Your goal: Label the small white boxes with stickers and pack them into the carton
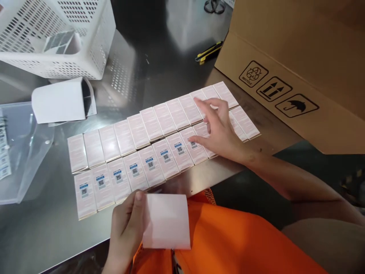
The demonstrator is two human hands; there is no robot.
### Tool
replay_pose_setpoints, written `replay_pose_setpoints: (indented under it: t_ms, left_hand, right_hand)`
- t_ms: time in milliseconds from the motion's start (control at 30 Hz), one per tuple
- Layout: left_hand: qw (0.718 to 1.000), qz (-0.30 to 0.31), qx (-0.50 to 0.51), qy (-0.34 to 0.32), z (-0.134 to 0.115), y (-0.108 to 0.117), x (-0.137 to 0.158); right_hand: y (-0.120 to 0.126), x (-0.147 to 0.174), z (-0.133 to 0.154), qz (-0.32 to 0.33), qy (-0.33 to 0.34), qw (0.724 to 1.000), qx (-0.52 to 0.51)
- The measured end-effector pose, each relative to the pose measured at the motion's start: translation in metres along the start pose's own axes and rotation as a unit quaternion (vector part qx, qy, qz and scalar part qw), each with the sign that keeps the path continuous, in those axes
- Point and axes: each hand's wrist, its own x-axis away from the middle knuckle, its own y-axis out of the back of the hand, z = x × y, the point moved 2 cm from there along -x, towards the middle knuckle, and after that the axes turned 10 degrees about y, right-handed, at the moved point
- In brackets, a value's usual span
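Observation:
Two rows of small pale pink boxes (144, 125) lie side by side on the metal table. Several boxes in the nearer row bear blue-and-white stickers with a square code (150, 163); no such stickers show on the far row. My left hand (127, 224) pinches the left edge of a blank, pale sheet of paper (167, 222) close to my body, thumb on top. Over the right part of the rows is my right hand (218, 127), thumb and fingers apart, with nothing visible between them. Its thumb tip is over a stickered box, and the hand hides parts of several boxes.
A white perforated basket (98, 49) holding printed sheets stands at the back left. Before it lies a curled white sheet stack (58, 101), beside a clear plastic folder (25, 160). A yellow-black utility knife (209, 52), scissors (214, 6) and a cardboard carton (273, 49) are rightward.

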Motion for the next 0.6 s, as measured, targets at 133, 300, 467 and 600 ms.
replay_pose_setpoints:
  t_ms: [133,300,467,600]
  left_hand:
    - [0.998,0.009,-0.037,-0.049,-0.026,-0.002,-0.003]
    - [0.993,0.046,-0.023,-0.108,-0.043,-0.011,-0.011]
    - [0.982,0.099,-0.012,-0.161,-0.044,-0.005,-0.013]
    - [0.934,0.132,-0.102,-0.315,-0.051,0.016,-0.003]
  right_hand:
    - [0.0,0.011,0.037,-0.015,0.003,0.993,-0.119]
    - [-0.009,0.028,0.091,0.131,0.104,0.963,-0.211]
    - [-0.01,0.033,0.095,-0.014,0.188,0.968,-0.162]
    - [0.003,0.043,0.098,-0.097,0.298,0.921,-0.231]
